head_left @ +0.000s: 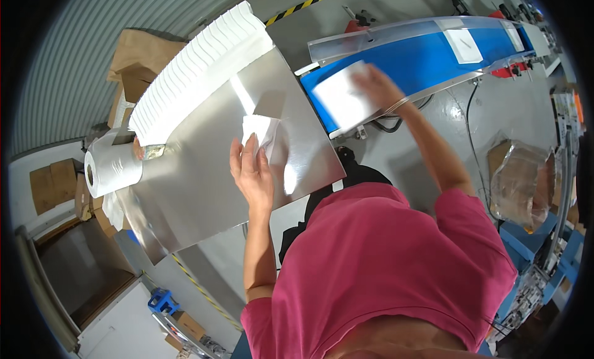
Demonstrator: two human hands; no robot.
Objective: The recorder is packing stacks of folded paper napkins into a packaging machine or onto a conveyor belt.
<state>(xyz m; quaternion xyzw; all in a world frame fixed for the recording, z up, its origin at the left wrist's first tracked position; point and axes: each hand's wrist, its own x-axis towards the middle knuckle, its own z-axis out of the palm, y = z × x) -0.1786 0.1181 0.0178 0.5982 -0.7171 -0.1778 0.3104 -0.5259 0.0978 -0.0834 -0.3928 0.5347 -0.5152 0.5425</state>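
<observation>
At the steel bench's [204, 192] far left corner a roll of white film [111, 164] lies half over the edge, its far end hidden behind the long stack of white folded sheets [198, 62] that lines the bench's back edge. My left hand [252, 173] lies flat near the bench's right edge, fingers together, pressing down 1 small white folded sheet [263, 133]; glare on the steel blurs that sheet's outline. Most of the bench in front of the stack is bare steel. Past the bench's right corner, my right hand [378, 86] rests with fingers spread on another white sheet [340, 99] at the near end of the blue conveyor belt [427, 59]; motion blur hides the fingertips. 1 more white piece [464, 46] lies farther along the belt.
</observation>
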